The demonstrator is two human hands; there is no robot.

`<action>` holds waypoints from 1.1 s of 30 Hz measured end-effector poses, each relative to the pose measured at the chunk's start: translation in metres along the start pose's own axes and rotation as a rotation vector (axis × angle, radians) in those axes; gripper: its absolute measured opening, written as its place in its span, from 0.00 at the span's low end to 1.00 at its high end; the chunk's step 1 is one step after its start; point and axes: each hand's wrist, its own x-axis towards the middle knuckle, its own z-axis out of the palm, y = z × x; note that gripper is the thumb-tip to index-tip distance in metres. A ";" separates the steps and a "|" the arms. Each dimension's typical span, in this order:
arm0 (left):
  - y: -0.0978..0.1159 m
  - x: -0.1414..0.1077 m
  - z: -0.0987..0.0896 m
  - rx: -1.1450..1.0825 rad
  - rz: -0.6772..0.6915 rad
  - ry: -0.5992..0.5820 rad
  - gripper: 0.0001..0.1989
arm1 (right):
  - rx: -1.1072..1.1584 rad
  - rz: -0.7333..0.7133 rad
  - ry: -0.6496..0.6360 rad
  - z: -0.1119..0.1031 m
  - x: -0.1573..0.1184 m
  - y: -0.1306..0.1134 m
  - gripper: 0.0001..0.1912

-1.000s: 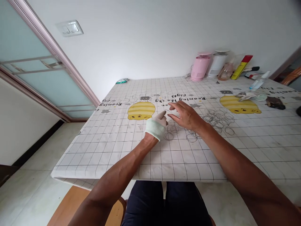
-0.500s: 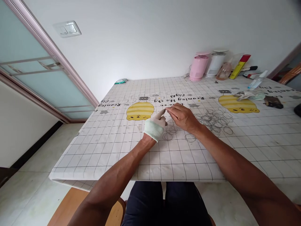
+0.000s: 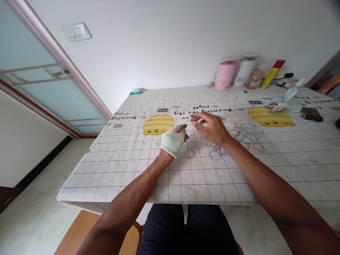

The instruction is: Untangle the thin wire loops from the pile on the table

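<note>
My left hand (image 3: 175,137), in a white work glove with a pale green cuff, rests above the checked tablecloth. Its fingers are curled closed, and whatever they pinch is too fine to make out. Just to its right is my bare right hand (image 3: 208,126), thumb and fingers apart, with nothing visible between them. A small cluster of thin dark loops (image 3: 192,147) lies below and between the hands. Under and beyond my right wrist spreads a larger tangle of such loops (image 3: 248,136), partly covered by the forearm; whether they are wire or cord I cannot tell.
Along the wall stand a pink cylindrical device (image 3: 225,75), a white one (image 3: 244,72), a pinkish bottle (image 3: 255,79) and a yellow can with red cap (image 3: 273,74). A clear bottle (image 3: 291,91), a crumpled glove (image 3: 284,106) and a dark packet (image 3: 312,114) lie at right.
My hands have moved apart; before, their fingertips met. My right hand has opened its pinch, and the left index finger has curled in.
</note>
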 end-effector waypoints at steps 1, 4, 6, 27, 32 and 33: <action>-0.001 0.000 0.000 -0.037 -0.009 -0.011 0.19 | 0.063 0.068 -0.003 0.000 0.001 0.000 0.15; -0.003 0.001 0.001 -0.069 -0.021 -0.034 0.17 | 0.246 0.210 -0.060 0.001 0.002 0.001 0.16; -0.003 0.001 0.003 -0.053 -0.014 -0.052 0.15 | 0.336 0.245 -0.082 0.006 0.002 0.002 0.15; -0.014 0.005 -0.001 -0.576 -0.082 -0.295 0.14 | 0.656 0.385 0.029 0.009 0.002 0.005 0.14; -0.014 0.007 -0.002 -0.722 -0.121 -0.389 0.16 | 0.636 0.340 -0.026 0.002 0.004 0.003 0.13; -0.014 0.007 -0.003 -0.739 -0.128 -0.419 0.16 | 0.624 0.320 -0.042 0.001 0.004 0.002 0.13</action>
